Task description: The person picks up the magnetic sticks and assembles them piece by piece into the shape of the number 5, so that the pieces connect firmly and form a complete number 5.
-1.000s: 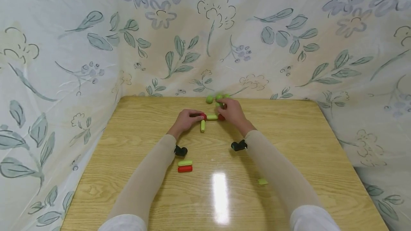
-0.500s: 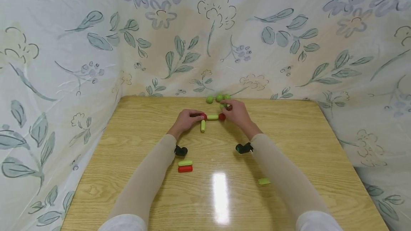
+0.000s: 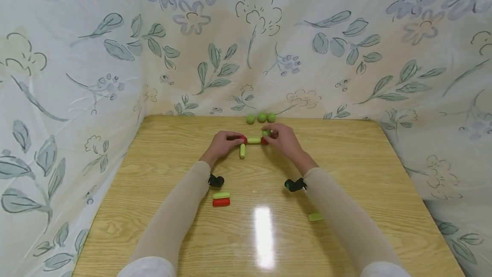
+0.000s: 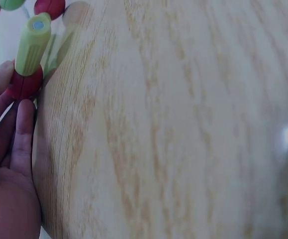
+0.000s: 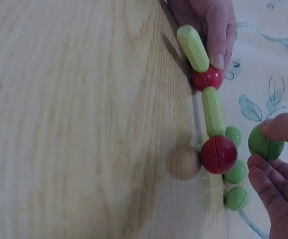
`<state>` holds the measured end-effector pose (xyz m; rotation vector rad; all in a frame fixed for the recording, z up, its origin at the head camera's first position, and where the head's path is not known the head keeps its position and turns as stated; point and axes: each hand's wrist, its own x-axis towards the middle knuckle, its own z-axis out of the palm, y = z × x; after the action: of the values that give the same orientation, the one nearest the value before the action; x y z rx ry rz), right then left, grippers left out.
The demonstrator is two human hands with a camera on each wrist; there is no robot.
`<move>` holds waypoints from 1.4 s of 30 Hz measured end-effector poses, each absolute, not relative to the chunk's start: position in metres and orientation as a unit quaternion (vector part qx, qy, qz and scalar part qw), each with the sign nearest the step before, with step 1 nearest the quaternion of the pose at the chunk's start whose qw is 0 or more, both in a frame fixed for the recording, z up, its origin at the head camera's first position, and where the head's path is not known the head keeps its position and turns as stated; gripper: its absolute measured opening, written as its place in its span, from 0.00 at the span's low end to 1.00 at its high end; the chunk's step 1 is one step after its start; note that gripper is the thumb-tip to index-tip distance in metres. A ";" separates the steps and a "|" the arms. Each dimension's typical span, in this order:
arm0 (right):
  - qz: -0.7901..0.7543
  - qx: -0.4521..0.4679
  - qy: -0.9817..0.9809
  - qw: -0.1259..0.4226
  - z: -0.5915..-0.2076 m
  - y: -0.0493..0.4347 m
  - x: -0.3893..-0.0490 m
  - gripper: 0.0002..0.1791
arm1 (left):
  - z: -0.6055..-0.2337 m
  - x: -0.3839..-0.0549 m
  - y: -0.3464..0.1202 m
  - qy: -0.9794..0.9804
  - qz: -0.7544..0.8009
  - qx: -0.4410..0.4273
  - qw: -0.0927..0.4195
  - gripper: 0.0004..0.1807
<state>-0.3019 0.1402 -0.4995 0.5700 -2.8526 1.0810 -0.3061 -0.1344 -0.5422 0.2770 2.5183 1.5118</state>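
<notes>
My left hand point(image 3: 224, 142) grips a red ball point(image 4: 25, 85) between thumb and fingers. From this ball a yellow-green rod point(image 3: 242, 151) sticks out toward me, a round metal spot showing on its free end point(image 4: 38, 25). A second yellow-green rod point(image 5: 213, 112) runs right from it to another red ball point(image 5: 219, 155). My right hand point(image 3: 285, 140) pinches a green ball point(image 5: 266, 142) with thumb and fingertips. In the right wrist view, a gap shows between this green ball and the second red ball; in the head view they overlap.
Several green balls point(image 3: 262, 117) sit along the table's back edge by the floral cloth point(image 3: 215, 54). A yellow-green rod point(image 3: 221, 195) and a red rod point(image 3: 221, 202) lie side by side near my left forearm. Another yellow-green rod point(image 3: 316, 216) is partly under my right forearm.
My right hand has drawn a green ball away from the back row, toward me and close to the right-hand red ball. My left hand has kept its place and grip.
</notes>
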 end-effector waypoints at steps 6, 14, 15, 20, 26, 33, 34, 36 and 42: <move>0.350 0.207 -0.913 0.026 -0.501 0.137 -0.290 0.17 | -0.542 -0.306 -0.134 0.850 0.510 0.091 0.094 0.18; 0.378 0.210 -0.901 0.017 -0.504 0.128 -0.267 0.19 | -0.544 -0.305 -0.134 0.847 0.515 0.089 0.096 0.18; 0.378 0.213 -0.901 0.018 -0.505 0.127 -0.264 0.18 | -0.543 -0.305 -0.134 0.847 0.515 0.089 0.096 0.18; 0.376 0.226 -0.899 0.020 -0.510 0.121 -0.253 0.17 | -0.542 -0.302 -0.133 0.850 0.511 0.089 0.092 0.18; 0.376 0.228 -0.898 0.014 -0.515 0.116 -0.243 0.18 | -0.541 -0.298 -0.132 0.850 0.511 0.088 0.090 0.18; 0.391 0.229 -0.891 0.009 -0.518 0.107 -0.231 0.19 | -0.540 -0.298 -0.131 0.850 0.512 0.088 0.086 0.18; 0.392 0.227 -0.892 0.005 -0.519 0.106 -0.230 0.19 | -0.540 -0.298 -0.130 0.850 0.512 0.090 0.084 0.18; 0.392 0.226 -0.892 -0.005 -0.523 0.103 -0.228 0.18 | -0.540 -0.298 -0.130 0.850 0.512 0.093 0.080 0.18; 0.387 0.229 -0.893 -0.026 -0.531 0.096 -0.220 0.16 | -0.538 -0.296 -0.130 0.847 0.517 0.092 0.081 0.18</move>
<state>-0.2204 0.0964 -0.5308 0.7323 -2.8512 1.2379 -0.2959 -0.1300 -0.5379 0.2741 2.5324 1.5453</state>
